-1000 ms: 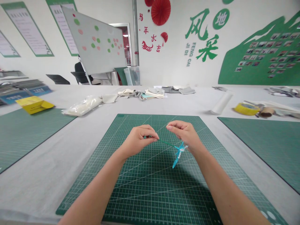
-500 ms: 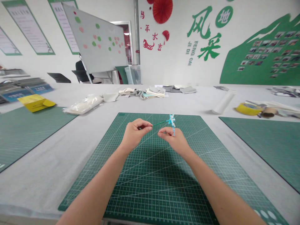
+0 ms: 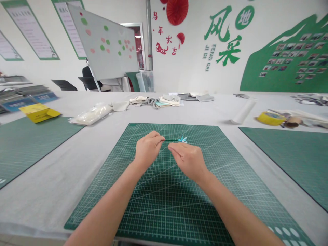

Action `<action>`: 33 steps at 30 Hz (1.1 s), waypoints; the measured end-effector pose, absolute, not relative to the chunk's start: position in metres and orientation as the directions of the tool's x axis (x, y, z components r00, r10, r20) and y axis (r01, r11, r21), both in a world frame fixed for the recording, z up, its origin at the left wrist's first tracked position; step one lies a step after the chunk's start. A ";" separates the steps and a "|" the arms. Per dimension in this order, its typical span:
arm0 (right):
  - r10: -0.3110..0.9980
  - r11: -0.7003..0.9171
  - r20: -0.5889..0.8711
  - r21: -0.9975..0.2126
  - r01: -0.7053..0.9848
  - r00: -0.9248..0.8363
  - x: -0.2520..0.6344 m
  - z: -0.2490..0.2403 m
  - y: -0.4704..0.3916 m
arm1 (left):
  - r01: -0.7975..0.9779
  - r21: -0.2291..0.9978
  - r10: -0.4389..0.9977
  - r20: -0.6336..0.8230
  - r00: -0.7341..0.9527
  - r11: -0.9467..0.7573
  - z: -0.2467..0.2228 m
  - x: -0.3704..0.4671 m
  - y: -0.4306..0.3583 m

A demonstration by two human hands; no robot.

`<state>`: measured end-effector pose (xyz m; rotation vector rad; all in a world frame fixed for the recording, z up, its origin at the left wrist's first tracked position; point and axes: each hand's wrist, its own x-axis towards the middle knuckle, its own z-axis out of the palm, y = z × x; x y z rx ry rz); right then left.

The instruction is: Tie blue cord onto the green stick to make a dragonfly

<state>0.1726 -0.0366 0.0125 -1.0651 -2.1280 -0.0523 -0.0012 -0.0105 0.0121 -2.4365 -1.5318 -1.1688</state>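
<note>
Over the far half of the green cutting mat [image 3: 159, 212], my left hand [image 3: 148, 147] pinches the thin green stem [image 3: 171, 140] of a small craft flower. The flower's blue and white head [image 3: 182, 139] points to the right, just beyond my right hand [image 3: 188, 159]. That right hand is closed, its thumb and fingertips pressed together just below the stem. Whatever lies between those fingertips is hidden or too small to make out.
Further cutting mats [image 3: 287, 160] lie on both sides. Behind are a plastic-wrapped pack [image 3: 92, 114], a yellow folded card [image 3: 39, 112], fabric pieces [image 3: 170, 100] and a roll of yellow tape [image 3: 271, 118]. A whiteboard [image 3: 107, 44] stands past the table.
The flower head has tipped away and dropped a little, hiding partly behind my right hand. Both hands have turned, their backs now facing me more.
</note>
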 end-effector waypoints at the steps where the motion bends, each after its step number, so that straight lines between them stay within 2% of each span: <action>1: 0.666 0.649 0.654 -0.268 0.712 -0.360 0.175 0.014 -0.036 | 0.788 0.308 0.744 0.614 0.265 -0.534 0.012 -0.001 -0.010; 5: 0.659 0.634 0.689 -0.293 0.716 -0.301 0.185 0.020 -0.031 | 0.751 0.206 0.680 0.616 0.399 -0.627 0.015 -0.003 -0.010; 8: 0.687 0.627 0.678 -0.371 0.685 -0.261 0.190 0.023 -0.026 | 0.695 0.201 0.654 0.584 0.481 -0.691 0.019 -0.003 -0.011; 11: 0.752 0.602 0.626 -0.525 0.602 -0.205 0.197 0.025 -0.019 | 0.616 0.304 0.665 0.537 0.519 -0.727 0.024 -0.001 -0.014; 15: 0.866 0.496 0.465 -0.746 0.443 -0.187 0.207 0.023 -0.005 | 0.483 0.505 0.698 0.484 0.527 -0.715 0.028 0.001 -0.018; 19: 0.918 0.382 0.328 -0.885 0.268 -0.224 0.214 0.016 0.006 | 0.376 0.626 0.711 0.452 0.538 -0.683 0.030 0.002 -0.019; 25: 0.966 0.213 0.190 -0.969 0.122 -0.175 0.208 0.009 0.008 | 0.365 0.709 0.784 0.445 0.432 -0.604 0.034 0.000 -0.020; 29: 0.972 0.161 0.134 -0.978 0.133 -0.192 0.199 0.006 0.004 | 0.374 0.739 0.824 0.451 0.341 -0.560 0.033 -0.001 -0.018; 33: 0.984 0.104 0.089 -0.990 0.090 -0.157 0.196 0.002 0.004 | 0.355 0.764 0.838 0.443 0.319 -0.539 0.031 -0.002 -0.014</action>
